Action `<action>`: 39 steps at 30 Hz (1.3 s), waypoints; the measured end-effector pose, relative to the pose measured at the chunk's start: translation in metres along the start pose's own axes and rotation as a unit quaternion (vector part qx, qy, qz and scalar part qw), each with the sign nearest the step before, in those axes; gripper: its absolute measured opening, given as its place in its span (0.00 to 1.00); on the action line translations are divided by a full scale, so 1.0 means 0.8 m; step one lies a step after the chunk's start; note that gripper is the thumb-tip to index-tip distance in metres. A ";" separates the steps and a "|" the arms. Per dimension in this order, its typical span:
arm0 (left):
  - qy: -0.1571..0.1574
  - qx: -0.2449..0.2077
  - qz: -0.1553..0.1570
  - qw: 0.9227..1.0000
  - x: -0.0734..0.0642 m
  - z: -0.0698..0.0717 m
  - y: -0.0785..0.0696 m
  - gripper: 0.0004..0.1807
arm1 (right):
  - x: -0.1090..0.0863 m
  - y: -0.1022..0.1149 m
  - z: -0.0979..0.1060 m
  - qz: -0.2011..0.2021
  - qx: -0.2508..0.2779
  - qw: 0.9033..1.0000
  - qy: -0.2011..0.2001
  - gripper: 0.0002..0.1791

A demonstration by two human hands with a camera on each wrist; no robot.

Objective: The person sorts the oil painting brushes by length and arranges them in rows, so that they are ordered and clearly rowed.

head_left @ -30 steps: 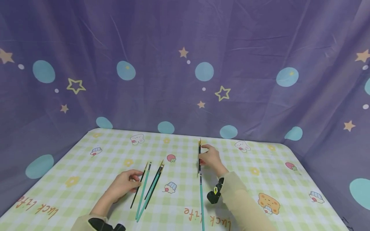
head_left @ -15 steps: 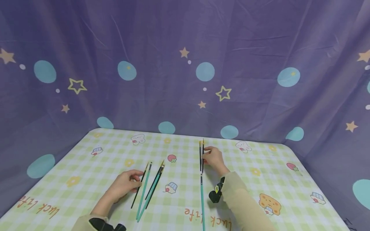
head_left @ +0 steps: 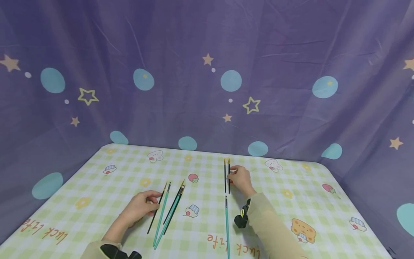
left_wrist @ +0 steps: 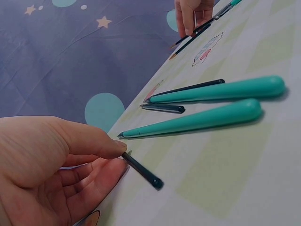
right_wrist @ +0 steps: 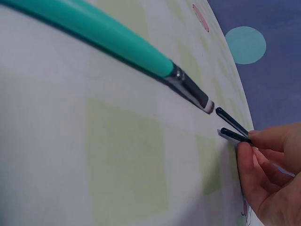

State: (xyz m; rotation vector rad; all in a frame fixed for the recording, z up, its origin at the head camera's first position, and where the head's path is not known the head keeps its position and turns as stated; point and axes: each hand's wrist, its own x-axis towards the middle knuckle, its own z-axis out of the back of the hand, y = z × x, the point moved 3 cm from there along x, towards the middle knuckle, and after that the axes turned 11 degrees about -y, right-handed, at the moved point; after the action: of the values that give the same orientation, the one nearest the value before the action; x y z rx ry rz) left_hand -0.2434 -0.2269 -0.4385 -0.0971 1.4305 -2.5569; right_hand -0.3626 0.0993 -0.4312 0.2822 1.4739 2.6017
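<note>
My left hand (head_left: 139, 208) pinches a thin black paintbrush (left_wrist: 143, 172) between thumb and fingers, at the left end of a group of brushes. Right beside it lies a teal-handled paintbrush (head_left: 160, 221). Farther right in that group, another teal brush (left_wrist: 216, 90) overlaps several black ones. Toward the back of the table, my right hand (head_left: 242, 180) pinches a second black paintbrush (head_left: 229, 166) with a gold-coloured tip. Just left of that brush, and parallel to it, is a similar black brush (head_left: 225, 180). A long teal brush (head_left: 227, 223) lies in front of this pair, its bristles toward their handle ends.
A green-and-white checked cloth (head_left: 123, 187) printed with small cartoons covers the table. Behind the table's far edge hangs a purple curtain (head_left: 181, 108) with stars and blue dots. Each wrist carries a black camera mount (head_left: 240, 218).
My right hand has shifted slightly right with its black brush. The two back brushes, close together before, now lie apart side by side. My left hand keeps its pinch in place.
</note>
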 end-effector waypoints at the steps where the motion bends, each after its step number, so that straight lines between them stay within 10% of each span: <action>1: 0.000 0.001 -0.001 1.000 0.000 0.000 0.000 0.22 | 0.000 0.000 0.000 0.000 -0.003 1.000 -0.003 0.20; 39: 0.003 0.004 0.004 1.000 0.003 0.000 0.001 0.21 | -0.013 0.018 0.000 0.072 -0.121 0.988 -0.067 0.17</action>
State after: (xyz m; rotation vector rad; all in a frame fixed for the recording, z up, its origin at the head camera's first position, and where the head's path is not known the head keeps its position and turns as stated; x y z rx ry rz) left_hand -0.2455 -0.2280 -0.4395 -0.0825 1.4198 -2.5593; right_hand -0.3527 0.0896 -0.4199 0.5395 1.1186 2.7760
